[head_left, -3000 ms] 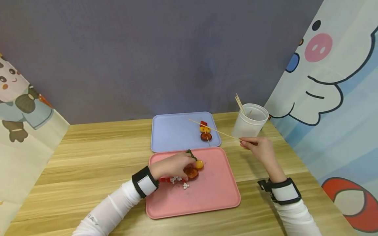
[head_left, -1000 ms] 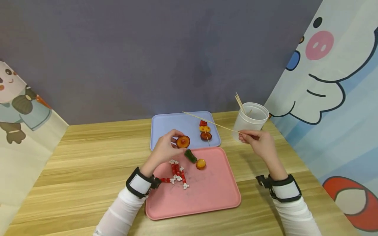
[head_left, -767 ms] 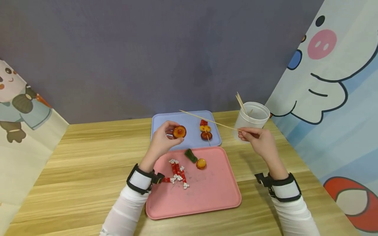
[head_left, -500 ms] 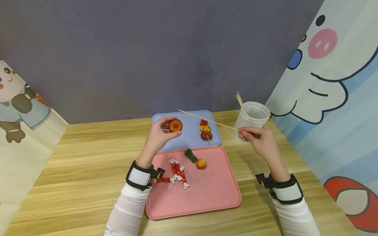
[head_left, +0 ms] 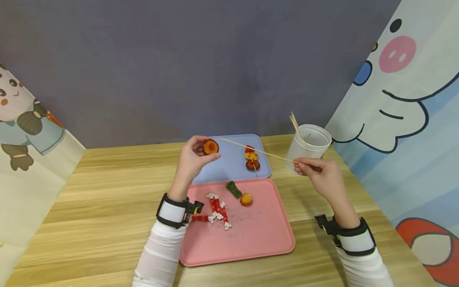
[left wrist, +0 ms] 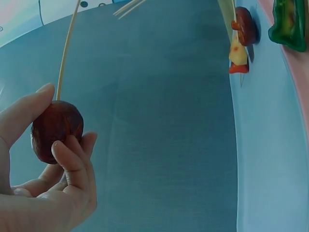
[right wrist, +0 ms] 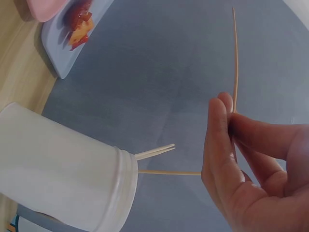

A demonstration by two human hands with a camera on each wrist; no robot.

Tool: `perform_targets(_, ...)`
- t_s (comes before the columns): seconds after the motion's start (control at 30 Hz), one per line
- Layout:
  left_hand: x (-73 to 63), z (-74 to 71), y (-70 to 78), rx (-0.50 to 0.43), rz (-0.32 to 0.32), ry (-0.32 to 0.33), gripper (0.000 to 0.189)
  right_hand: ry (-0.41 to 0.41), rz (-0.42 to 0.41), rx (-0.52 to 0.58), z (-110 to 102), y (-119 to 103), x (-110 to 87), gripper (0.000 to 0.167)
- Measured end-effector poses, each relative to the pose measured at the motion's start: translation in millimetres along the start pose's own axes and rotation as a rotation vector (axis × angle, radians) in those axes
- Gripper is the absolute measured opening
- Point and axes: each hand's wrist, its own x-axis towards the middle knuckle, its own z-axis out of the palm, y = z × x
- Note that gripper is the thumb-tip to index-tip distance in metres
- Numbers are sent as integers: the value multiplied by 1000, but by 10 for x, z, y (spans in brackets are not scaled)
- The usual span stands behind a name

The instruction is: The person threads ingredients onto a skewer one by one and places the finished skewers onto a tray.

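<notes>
Nearest, on the wood-grained surface (head_left: 118,187), a pink tray (head_left: 258,235) is set, on which red-and-white pieces (head_left: 217,205), a yellow round piece (head_left: 246,199) and a green pepper piece (head_left: 234,189) are strewn, none of them touched. Beyond and above it, a brown mushroom piece (head_left: 210,147) is gripped between the thumb and fingers of the left hand (head_left: 191,157), its nubbed face turned toward the head camera. By the fingers of the right hand (head_left: 322,175) a thin stick (head_left: 272,155) is pinched near one end, and its bare length is pointed leftward, the far tip just beside the mushroom's upper edge; whether contact is made cannot be told. Because the stick is held so far from that tip, it could well be bent or sent skidding if pressed hard against the rounded edge, and the left thumb, placed close by, could be pricked. By an off-centre push the mushroom could be twisted out of its grip and dropped. On the blue tray (head_left: 229,171) behind, a loaded skewer (head_left: 252,156) is laid beneath the stick's line and could be nudged by a dip. Just past the right hand, a white cup (head_left: 305,151) of spare sticks (head_left: 296,124) could be knocked by a careless swing.
</notes>
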Motion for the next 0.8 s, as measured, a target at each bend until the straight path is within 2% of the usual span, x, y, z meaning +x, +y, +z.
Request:
perform_targets(0.23, 5, -6, 3, -64, 31, 63, 52, -1, -8, -35, -19, -42, -26, 18)
perform_targets(0.57, -1, -6, -3, -82, 23, 78, 52, 6, -27, -100, -29, -72, -57, 16)
perform_targets(0.8, 0, 19, -3, -86, 19, 72, 53, -4, -24, -100, -19, -59, -63, 16)
